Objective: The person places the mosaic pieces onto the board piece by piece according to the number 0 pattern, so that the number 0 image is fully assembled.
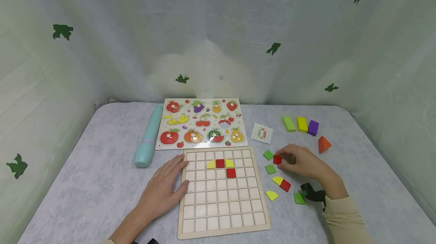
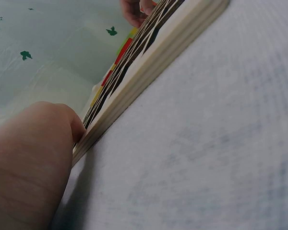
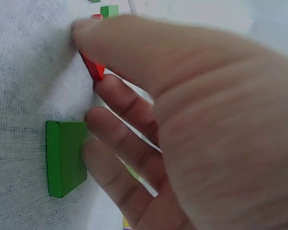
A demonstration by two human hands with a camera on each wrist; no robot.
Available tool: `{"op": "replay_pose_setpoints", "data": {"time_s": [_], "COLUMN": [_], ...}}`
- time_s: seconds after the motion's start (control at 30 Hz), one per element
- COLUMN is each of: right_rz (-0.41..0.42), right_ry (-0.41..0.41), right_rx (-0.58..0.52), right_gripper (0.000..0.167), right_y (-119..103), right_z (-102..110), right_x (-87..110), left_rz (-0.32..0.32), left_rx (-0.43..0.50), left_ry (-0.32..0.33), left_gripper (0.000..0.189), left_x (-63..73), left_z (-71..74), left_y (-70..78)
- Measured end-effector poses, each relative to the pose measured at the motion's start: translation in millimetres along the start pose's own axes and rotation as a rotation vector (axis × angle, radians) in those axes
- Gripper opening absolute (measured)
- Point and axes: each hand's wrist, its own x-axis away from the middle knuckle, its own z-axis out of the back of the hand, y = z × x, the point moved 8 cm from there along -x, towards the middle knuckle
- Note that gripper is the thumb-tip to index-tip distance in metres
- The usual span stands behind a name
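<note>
My right hand (image 1: 301, 162) pinches a red square tile (image 1: 277, 160) between thumb and fingertips at the table surface, right of the board. In the right wrist view the red tile (image 3: 97, 72) is partly covered by the thumb, and a green tile (image 3: 67, 158) lies near the other fingers. My left hand (image 1: 163, 185) rests at the left edge of the wooden grid board (image 1: 223, 208), fingers extended. On the board's upper part sit a red tile (image 1: 220, 163) between two yellow quarter-round tiles (image 1: 211, 164), and another red tile (image 1: 231, 173) below the right yellow one.
Loose green (image 1: 270, 169), yellow (image 1: 271, 195) and red tiles (image 1: 285, 185) lie right of the board. Behind are a fruit puzzle (image 1: 203, 130), a pattern card (image 1: 262, 133), and several blocks (image 1: 302, 124). A teal bottle-like object (image 1: 146, 143) lies at left.
</note>
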Motion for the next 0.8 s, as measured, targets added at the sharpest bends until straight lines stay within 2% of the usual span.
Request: {"op": "replay_pose_setpoints", "data": {"time_s": [0.43,0.8], "right_rz": [0.029,0.111], "right_ry": [0.0,-0.004], "right_rx": [-0.026,-0.049], "right_gripper": [0.028,0.026], "right_y": [-8.7,-35.4], "right_z": [1.7,-2.3], "right_x": [-0.6,-3.8], "left_rz": [-0.007,-0.002], "left_rx": [0.001,0.009], "left_ry": [0.004,0.005], "left_gripper": [0.056,0.056], "left_x": [-0.4,-0.3], "left_z": [0.0,0.0], "left_y": [1.1,0.4]}}
